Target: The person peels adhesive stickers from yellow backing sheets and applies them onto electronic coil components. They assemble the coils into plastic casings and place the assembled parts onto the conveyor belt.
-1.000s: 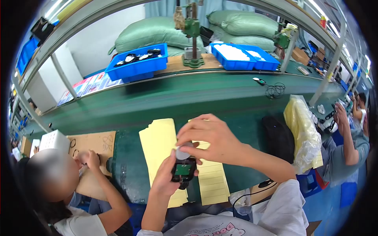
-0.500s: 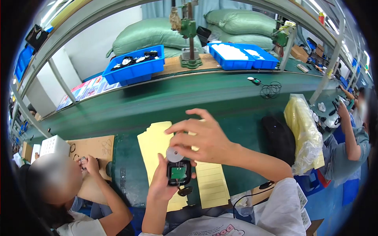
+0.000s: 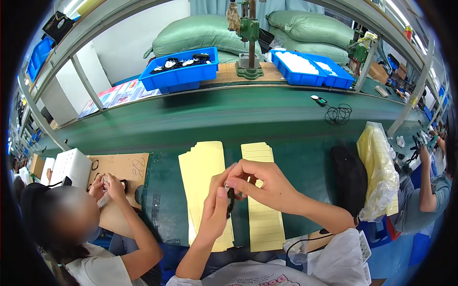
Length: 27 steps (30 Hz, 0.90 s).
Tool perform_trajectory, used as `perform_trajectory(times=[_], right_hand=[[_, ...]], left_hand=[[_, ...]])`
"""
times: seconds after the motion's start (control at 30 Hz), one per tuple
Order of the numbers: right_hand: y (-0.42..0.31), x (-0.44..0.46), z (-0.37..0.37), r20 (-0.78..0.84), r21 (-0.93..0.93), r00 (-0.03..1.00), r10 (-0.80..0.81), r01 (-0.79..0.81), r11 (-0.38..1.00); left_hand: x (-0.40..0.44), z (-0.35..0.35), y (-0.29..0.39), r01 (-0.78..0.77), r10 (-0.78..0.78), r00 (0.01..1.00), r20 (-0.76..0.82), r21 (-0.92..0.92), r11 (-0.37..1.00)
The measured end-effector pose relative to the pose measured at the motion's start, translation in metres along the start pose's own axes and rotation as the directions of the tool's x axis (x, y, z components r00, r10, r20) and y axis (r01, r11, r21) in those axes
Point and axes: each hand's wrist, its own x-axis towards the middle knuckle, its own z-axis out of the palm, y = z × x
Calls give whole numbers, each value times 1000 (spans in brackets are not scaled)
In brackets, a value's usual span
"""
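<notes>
My left hand [image 3: 215, 206] is wrapped round a small black device [image 3: 231, 200], seen edge-on between my two hands. The fingers of my right hand [image 3: 260, 180] are bent and pinched at the top of the device, where a bit of a pale disc shows; most of it is hidden by my fingers. Under and behind my hands lie a left stack of yellow paper sheets [image 3: 205, 164] and a right stack of yellow lined sheets [image 3: 265, 229] on the green table [image 3: 164, 190].
Beyond the green belt stand a blue bin of black parts [image 3: 181, 76], a green press [image 3: 249, 66] and blue bins of white parts [image 3: 298, 74]. A black pouch [image 3: 348, 181] and wrapped yellow sheets [image 3: 377, 167] lie right. Co-workers sit at left and right.
The device has turned from face-up, with its green board showing, to edge-on. My right hand has closed in on it from above. The whole view has shifted slightly.
</notes>
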Motion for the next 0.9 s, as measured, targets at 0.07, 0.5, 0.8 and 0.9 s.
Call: perform_trajectory(times=[0.07,0.5,0.8,0.9], right_hand=[[4,0,-1,3,-107,999,-36,36,994],[74,-37,-66,-336,581,935,110,114,806],[260,3,-334,-965,-257,253,-72,-856,449],[302,1,-374,-950,-308,306,-61,-890,335]], left_hand=[[-3,-1,4,242,-228,970,81,-360,901],[5,-20,-30,478,-402,864,302,-741,472],[-24,-73,-28,384,-561,814,151,-864,325],[-19,-68,-20,290,-523,851,45,-871,397]])
